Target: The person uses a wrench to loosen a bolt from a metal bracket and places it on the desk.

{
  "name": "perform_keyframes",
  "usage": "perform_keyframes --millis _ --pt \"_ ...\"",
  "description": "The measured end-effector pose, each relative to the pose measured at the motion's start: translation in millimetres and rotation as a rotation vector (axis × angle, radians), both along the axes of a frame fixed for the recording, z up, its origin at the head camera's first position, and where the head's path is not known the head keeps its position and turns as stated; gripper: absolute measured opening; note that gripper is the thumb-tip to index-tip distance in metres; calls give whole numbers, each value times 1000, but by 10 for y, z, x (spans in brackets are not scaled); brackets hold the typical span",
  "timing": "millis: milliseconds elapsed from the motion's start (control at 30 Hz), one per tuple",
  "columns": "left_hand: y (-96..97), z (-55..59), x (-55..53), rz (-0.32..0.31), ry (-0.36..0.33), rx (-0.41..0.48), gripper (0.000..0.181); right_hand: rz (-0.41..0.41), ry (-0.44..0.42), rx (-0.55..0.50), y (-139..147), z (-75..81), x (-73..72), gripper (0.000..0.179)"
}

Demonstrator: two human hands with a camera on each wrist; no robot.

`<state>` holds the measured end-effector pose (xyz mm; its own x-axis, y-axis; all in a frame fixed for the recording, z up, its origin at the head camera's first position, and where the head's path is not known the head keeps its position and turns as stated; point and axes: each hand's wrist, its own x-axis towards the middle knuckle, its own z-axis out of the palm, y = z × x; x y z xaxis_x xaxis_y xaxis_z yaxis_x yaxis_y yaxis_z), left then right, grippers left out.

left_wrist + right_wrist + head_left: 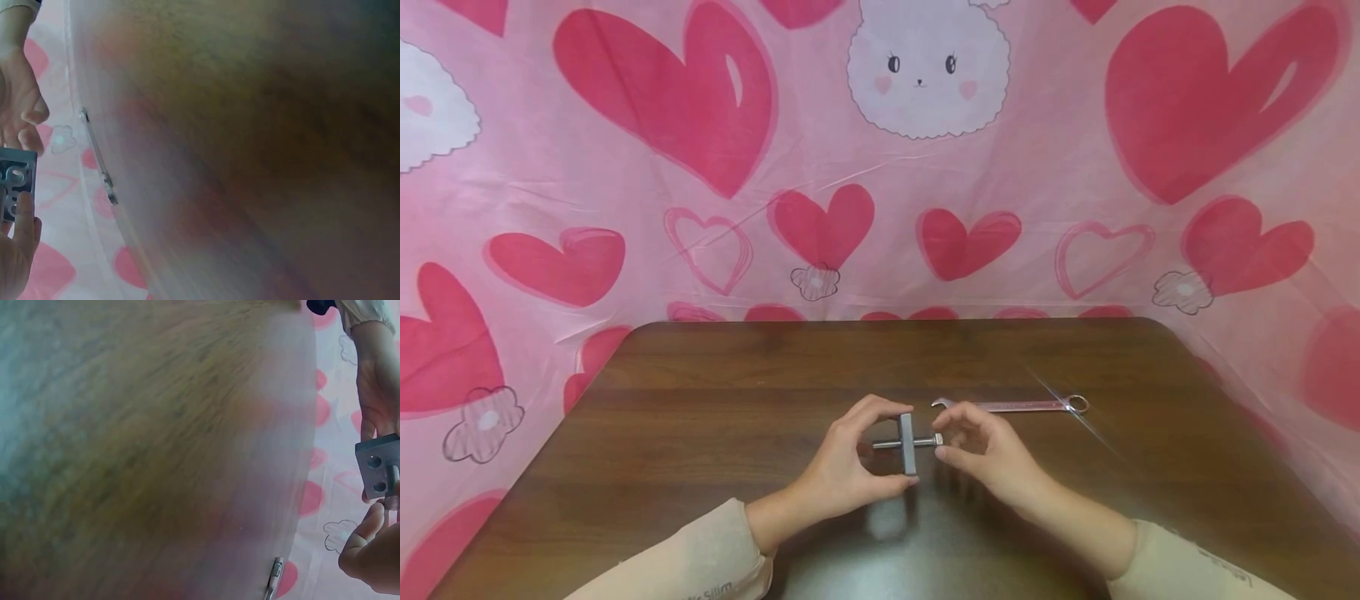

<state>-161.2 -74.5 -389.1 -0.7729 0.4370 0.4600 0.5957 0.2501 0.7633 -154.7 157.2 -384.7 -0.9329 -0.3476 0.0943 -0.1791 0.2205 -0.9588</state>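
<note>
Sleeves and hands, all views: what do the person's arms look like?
Loose, pale beige sleeves on both arms, left sleeve and right sleeve, ending short of the wrists. Each carries dark lettering, not fully legible. Left hand and right hand are bare, no gloves. Right wrist view: a dark object beside the left sleeve, unclear what.

i see a dark brown wood-grain table (760,367), rounded at its far corners, filling much of the head view's lower half; a shiny metal wrench (1026,407) lies on it, right of centre, ring end rightmost.
</note>
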Motion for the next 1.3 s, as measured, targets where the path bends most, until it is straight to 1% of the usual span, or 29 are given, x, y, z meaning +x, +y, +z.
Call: perform_keyframes --millis 100,167,267,367,467,567,733,833,900,967,1067,1133,1300 --pt "-1 -1 2 3 -5 1 66 9 48 -9 -3 5 14 30" --pt "1 -1 4 -3 -7 5 66 14 47 -15 3 6 19 30" --pt "6 0 7 -9 -10 8 66 28 10 -28 27 -6 17 32" --pt "10 -1 11 -10 -7 11 66 53 -53 -44 49 -22 4 34" --pt "15 1 15 -10 -1 8 66 52 -103 -38 56 -24 -8 35" --pt "22 6 21 -15 -6 11 66 30 -120 -22 55 -7 -7 35" --pt "35 21 31 -22 -19 15 66 4 -123 -25 45 14 5 34" --pt "35 22 28 -21 -18 12 66 -15 -106 -29 33 4 12 35" --pt "32 23 27 -21 -19 13 67 -16 -73 -30 27 -2 23 38" --pt "29 22 25 -22 -20 14 67 0 -35 -47 28 0 37 40" --pt "27 29 27 -27 -24 20 67 26 -4 -55 36 4 50 39" --pt "27 30 28 -36 -26 29 67 30 -13 -49 41 2 46 37" --pt "31 28 31 -61 -23 52 66 23 -110 -18 51 -9 19 34"
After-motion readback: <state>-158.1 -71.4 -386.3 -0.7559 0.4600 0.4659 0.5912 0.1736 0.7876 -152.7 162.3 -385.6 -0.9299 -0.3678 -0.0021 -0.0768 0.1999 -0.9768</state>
